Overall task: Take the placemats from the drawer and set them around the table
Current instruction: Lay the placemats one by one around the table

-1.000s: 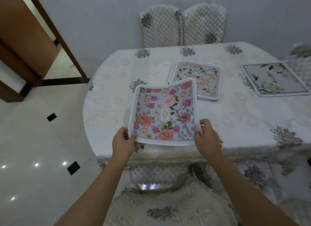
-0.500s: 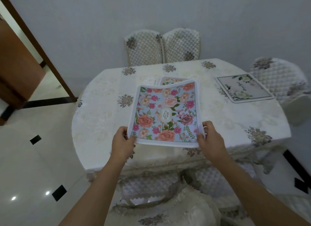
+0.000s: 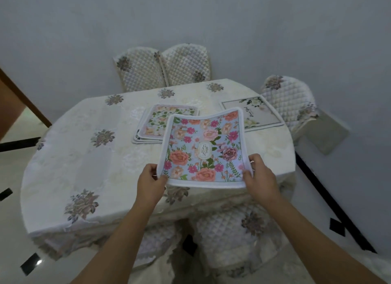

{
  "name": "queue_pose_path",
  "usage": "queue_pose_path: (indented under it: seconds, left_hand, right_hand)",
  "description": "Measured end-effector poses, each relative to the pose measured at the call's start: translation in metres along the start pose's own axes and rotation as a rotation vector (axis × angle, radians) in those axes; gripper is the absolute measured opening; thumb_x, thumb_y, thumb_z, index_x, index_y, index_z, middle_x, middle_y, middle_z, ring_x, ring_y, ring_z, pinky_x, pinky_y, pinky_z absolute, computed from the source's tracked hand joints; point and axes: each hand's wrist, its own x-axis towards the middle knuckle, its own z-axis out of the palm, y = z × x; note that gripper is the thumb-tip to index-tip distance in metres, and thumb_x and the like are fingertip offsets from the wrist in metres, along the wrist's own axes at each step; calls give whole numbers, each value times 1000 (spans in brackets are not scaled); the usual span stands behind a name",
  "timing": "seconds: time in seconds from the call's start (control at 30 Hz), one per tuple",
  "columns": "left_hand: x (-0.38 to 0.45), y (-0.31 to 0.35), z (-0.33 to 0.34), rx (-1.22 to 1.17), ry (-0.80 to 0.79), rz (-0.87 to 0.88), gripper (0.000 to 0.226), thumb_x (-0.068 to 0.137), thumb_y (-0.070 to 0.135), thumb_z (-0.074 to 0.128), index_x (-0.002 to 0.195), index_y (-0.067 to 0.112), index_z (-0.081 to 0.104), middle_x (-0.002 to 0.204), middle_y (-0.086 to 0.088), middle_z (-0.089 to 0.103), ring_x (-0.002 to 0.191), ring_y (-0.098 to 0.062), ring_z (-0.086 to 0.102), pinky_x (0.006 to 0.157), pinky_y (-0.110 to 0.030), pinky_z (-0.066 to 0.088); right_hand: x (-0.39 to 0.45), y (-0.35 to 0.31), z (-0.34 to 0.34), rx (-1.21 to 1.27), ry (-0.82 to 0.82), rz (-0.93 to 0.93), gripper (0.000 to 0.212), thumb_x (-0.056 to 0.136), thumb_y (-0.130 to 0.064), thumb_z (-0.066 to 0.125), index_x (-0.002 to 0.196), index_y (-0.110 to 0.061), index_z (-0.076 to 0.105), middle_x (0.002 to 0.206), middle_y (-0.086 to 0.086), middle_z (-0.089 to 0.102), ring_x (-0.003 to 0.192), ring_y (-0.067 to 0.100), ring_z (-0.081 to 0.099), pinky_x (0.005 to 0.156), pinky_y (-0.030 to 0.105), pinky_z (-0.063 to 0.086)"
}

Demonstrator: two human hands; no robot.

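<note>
Blue floral placemat (image 3: 203, 148) gripped by left hand (image 3: 150, 183) and right hand (image 3: 261, 178); perhaps three stacked.

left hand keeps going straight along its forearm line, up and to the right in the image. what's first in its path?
Probably the stack of placemats lying mid-table; the left hand already pinches the blue floral placemat. Depth unclear from one view.

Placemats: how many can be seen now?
3 at least: blue floral placemat held in both hands, grey placemat lying far right, and a stack at centre hiding more.
</note>
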Motion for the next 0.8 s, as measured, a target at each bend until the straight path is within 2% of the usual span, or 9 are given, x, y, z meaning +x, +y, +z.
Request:
queue_pose_path:
  seconds: [0.23, 0.37, 0.47, 0.53, 0.6, 0.7, 0.8]
  left_hand:
    - [-20, 22, 54, 25, -37, -6, 14, 90, 7, 63, 98, 10, 52, 92, -1, 63, 78, -14, 64, 64, -36, 58]
    - [-13, 21, 58, 46, -111, -15, 14, 90, 6, 65, 96, 9, 52, 92, -3, 65, 75, -18, 66, 53, -29, 57]
    - [-7, 12, 61, 22, -136, -53, 13, 90, 5, 64, 94, 8, 51, 92, -5, 64, 74, -21, 67, 49, -25, 55]
    - [-3, 3, 65, 7, -147, -94, 14, 91, 4, 63, 92, 10, 51, 94, -5, 65, 78, -22, 68, 55, -29, 58]
    - [-1, -9, 67, -5, -151, -136, 14, 90, 4, 63, 93, 11, 51, 96, -4, 65, 83, -20, 68, 62, -37, 61]
    - [4, -24, 68, -10, -123, -181, 14, 90, 5, 64, 97, 10, 52, 98, -4, 64, 84, -17, 66, 62, -35, 61]
    - [16, -35, 75, 4, -79, -218, 15, 90, 6, 65, 100, 7, 54, 97, -6, 65, 81, -19, 68, 61, -35, 61]
  right_hand:
    - [10, 46, -43, 15, -20, 58, 17, 97, -24, 53, 111, -23, 44, 98, 2, 67, 78, 23, 67, 64, 41, 56]
    - [10, 57, -37, 40, -25, 116, 14, 97, -22, 54, 107, -20, 44, 101, 4, 67, 77, 20, 65, 53, 25, 47]
    - [17, 64, -27, 28, -63, 150, 14, 96, -20, 55, 105, -21, 44, 101, 5, 67, 78, 19, 64, 52, 21, 43]
    - [24, 67, -19, 12, -88, 156, 15, 96, -19, 55, 105, -20, 44, 100, 4, 66, 78, 19, 64, 53, 22, 44]
    - [31, 68, -11, -3, -111, 153, 16, 95, -20, 56, 106, -21, 45, 98, 3, 65, 80, 20, 64, 60, 30, 50]
    - [42, 71, 3, -21, -152, 139, 18, 95, -20, 56, 111, -18, 48, 98, 1, 63, 83, 21, 63, 69, 34, 52]
    - [63, 78, 18, -61, -173, 99, 17, 93, -25, 57, 106, -24, 47, 100, 1, 65, 86, 24, 64, 73, 39, 54]
